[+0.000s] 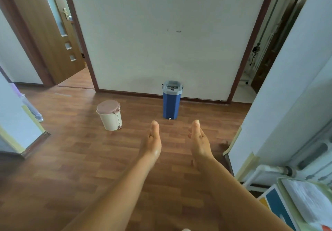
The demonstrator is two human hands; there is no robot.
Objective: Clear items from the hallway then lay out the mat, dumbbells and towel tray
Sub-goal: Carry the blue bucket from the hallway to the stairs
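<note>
Palms facing each other: left hand (151, 140) and right hand (198, 140) stretched forward, fingers relaxed, holding nothing. Ahead on wooden floor (71, 158), blue bucket (171, 105) against wall (161, 33), pedal bin (109, 117) apart to its left.

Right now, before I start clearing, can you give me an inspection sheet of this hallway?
Surface: brown wooden floor.
Job's things: blue bucket against the wall, pedal bin left of it, both upright; mat, dumbbells: nothing seen.
Clutter: pale tray holding white cloth, lower right.
Hands: left hand and right hand open, empty.
Cables: dark cord hanging in right doorway.
Surroundings: white wall, open wooden door at left.
</note>
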